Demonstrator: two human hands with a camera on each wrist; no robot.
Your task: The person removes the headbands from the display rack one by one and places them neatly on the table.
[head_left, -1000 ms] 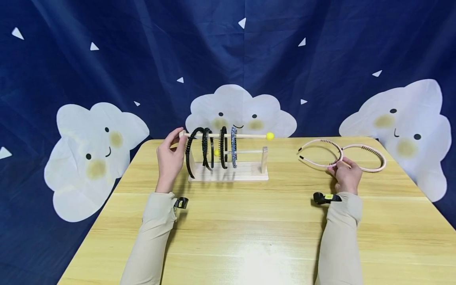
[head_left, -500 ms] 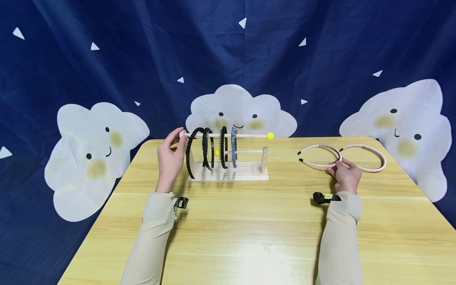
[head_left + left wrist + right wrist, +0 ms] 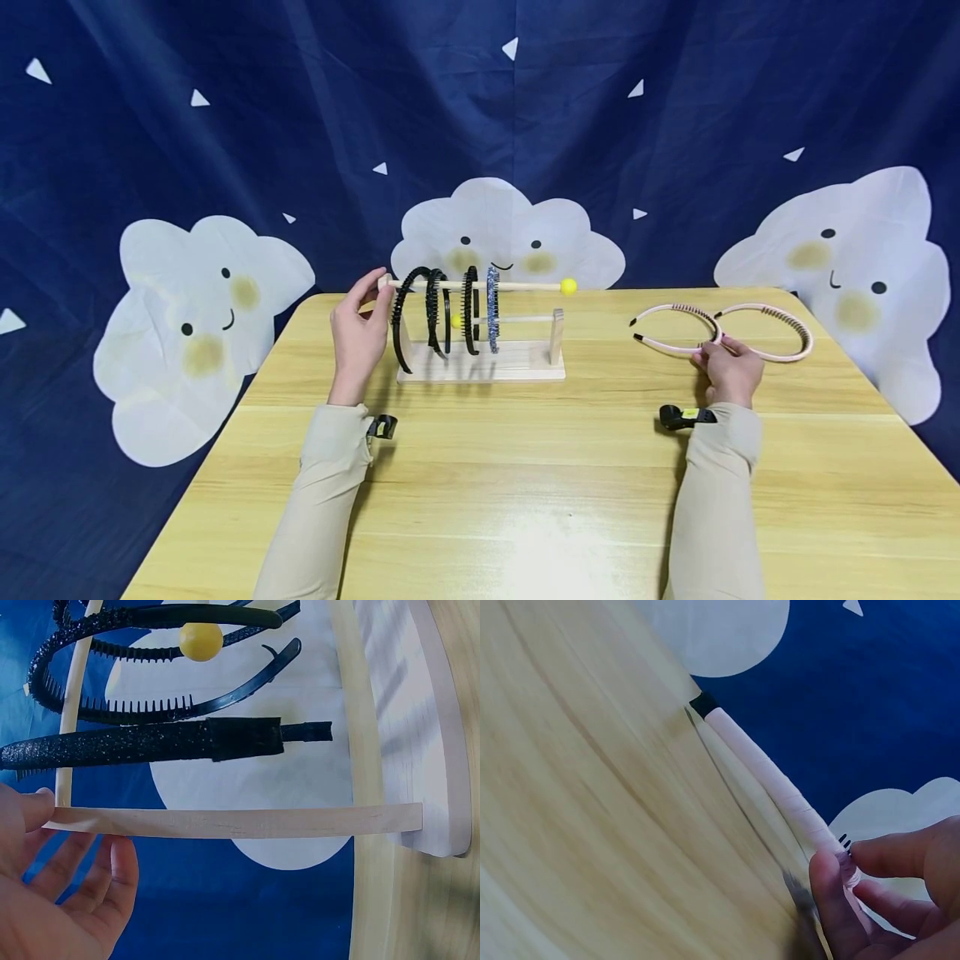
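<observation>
My left hand (image 3: 362, 335) holds the top end of the left post of a wooden headband stand (image 3: 517, 371), thumb on one side and fingers on the other, as the left wrist view shows. From the stand's upper rod hang several headbands: black toothed ones, the leftmost a black headband (image 3: 142, 742) with glitter, and a blue sparkly headband (image 3: 492, 310) furthest right. On the right, my right hand (image 3: 729, 371) pinches a pale pink headband (image 3: 769, 776) by its curved part between thumb and fingers. Its black-tipped ends point left, and small dark teeth line its inside.
A second pink headband (image 3: 806, 337) lies on the table (image 3: 540, 467) just beyond my right hand. The upper rod ends in a yellow ball (image 3: 568, 287); another yellow ball (image 3: 200, 641) caps the lower rod. A blue cloud-print curtain (image 3: 480, 100) hangs behind the table.
The held pink headband's black-tipped ends have dipped a little, and the right hand has shifted very slightly right. The left hand and the stand have stayed in place.
</observation>
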